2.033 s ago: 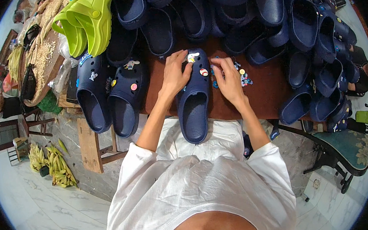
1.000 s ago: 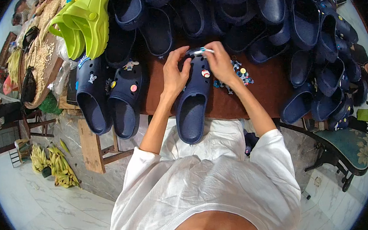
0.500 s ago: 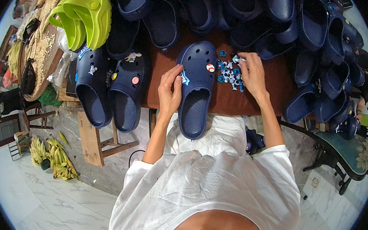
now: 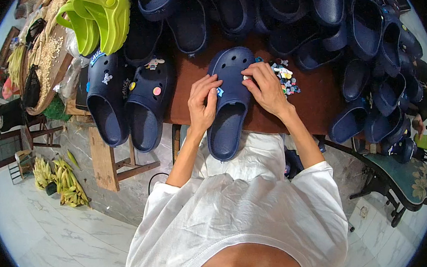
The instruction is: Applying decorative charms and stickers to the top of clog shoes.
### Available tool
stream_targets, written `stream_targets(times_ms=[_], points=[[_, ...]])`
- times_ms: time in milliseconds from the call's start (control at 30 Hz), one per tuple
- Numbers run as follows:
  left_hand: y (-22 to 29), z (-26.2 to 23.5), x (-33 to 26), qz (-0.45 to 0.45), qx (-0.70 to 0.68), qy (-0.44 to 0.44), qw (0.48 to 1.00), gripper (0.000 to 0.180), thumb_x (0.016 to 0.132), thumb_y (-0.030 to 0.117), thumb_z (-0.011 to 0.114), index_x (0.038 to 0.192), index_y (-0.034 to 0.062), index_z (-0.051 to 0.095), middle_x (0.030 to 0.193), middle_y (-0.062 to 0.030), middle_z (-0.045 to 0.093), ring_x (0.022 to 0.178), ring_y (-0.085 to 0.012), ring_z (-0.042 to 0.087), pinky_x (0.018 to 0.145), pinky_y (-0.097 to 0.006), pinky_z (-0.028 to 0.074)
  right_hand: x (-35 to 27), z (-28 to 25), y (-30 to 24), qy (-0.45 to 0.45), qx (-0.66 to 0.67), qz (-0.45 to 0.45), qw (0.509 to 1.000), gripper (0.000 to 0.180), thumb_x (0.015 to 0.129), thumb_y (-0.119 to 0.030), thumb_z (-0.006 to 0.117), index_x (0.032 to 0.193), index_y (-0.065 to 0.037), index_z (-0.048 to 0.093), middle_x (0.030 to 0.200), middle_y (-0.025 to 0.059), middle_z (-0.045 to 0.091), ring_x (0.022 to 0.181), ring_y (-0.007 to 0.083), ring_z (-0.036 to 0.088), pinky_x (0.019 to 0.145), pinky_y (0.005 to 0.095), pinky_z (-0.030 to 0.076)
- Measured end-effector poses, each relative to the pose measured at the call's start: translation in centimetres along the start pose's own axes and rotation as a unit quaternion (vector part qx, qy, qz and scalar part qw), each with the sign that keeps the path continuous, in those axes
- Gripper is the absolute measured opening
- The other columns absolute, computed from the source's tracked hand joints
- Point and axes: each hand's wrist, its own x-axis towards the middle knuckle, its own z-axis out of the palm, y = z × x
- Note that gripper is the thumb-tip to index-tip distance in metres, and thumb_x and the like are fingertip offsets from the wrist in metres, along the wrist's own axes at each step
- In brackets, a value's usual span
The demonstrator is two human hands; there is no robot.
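A navy clog [image 4: 228,107] lies heel toward me over the table's near edge, with its holed toe pointing away. My left hand [image 4: 202,104] is closed against its left side, thumb and fingers around a blue-and-white shoe charm [image 4: 219,91] that they partly cover. On the clog's right side, my right hand [image 4: 268,90] has its fingertips pinched at a small round charm [image 4: 245,77], mostly hidden by them. Just beyond that hand sits a pile of small colourful charms [image 4: 286,80], partly covered by the fingers.
Two charm-decorated navy clogs [image 4: 106,101] stand at the left beneath lime-green clogs [image 4: 106,19]. Many navy clogs [image 4: 365,26] crowd the brown tabletop's [image 4: 311,95] far and right sides. A wooden stool [image 4: 105,159], corn cobs [image 4: 69,185] and a dark chair [image 4: 402,179] are lower down.
My right hand has moved left from the charm pile to the clog's right side. White and yellow charms now show in the pile. My left fingers have shifted over the blue-and-white charm.
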Motion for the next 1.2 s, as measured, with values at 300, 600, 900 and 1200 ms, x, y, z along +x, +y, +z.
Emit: stream_targets(times_ms=[300, 600, 900, 1200], points=[[-0.3, 0.4, 0.3, 0.002, -0.011, 0.008, 1.0, 0.019, 0.092, 0.008, 0.06, 0.103, 0.0028, 0.073, 0.112, -0.0154, 0.07, 0.114, -0.0335, 0.061, 0.099, -0.043, 0.045, -0.5, 2.7, 0.4, 0.068, 0.116, 0.201, 0.97, 0.025, 0.088, -0.017, 0.072, 0.085, -0.003, 0.052, 0.08, 0.0101, 0.053, 0.064, 0.0215, 0.054, 0.059, 0.0349, 0.044], [-0.9, -0.1, 0.1, 0.0, -0.027, 0.006, 1.0, 0.018, 0.088, 0.012, 0.067, 0.104, 0.0048, 0.073, 0.115, -0.0147, 0.069, 0.116, -0.0317, 0.06, 0.101, -0.042, 0.044, -1.5, 1.2, 1.5, 0.133, 0.101, 0.247, 0.954, 0.025, 0.089, -0.018, 0.073, 0.085, -0.002, 0.054, 0.072, 0.0079, 0.057, 0.064, 0.0193, 0.056, 0.061, 0.0332, 0.045], [-0.7, -2.1, 1.0, 0.021, -0.029, -0.12, 0.992, 0.027, 0.086, 0.012, 0.071, 0.112, 0.0067, 0.073, 0.124, -0.0129, 0.068, 0.122, -0.0314, 0.056, 0.105, -0.042, 0.041, -4.0, -0.7, 0.1, 0.151, -0.043, 0.146, 0.977, 0.018, 0.087, -0.015, 0.071, 0.098, -0.004, 0.063, 0.105, 0.014, 0.059, 0.099, 0.032, 0.056, 0.085, 0.0407, 0.045], [-1.8, 0.4, 0.2, 0.023, -0.069, -0.031, 0.997, 0.01, 0.086, 0.007, 0.07, 0.094, 0.0035, 0.068, 0.105, -0.0104, 0.068, 0.116, -0.0313, 0.056, 0.102, -0.042, 0.042, -5.0, 4.4, -5.1, 0.124, 0.022, 0.08, 0.989, 0.04, 0.085, -0.007, 0.064, 0.124, -0.006, 0.057, 0.126, 0.0169, 0.051, 0.121, 0.0373, 0.047, 0.105, 0.0481, 0.038]])
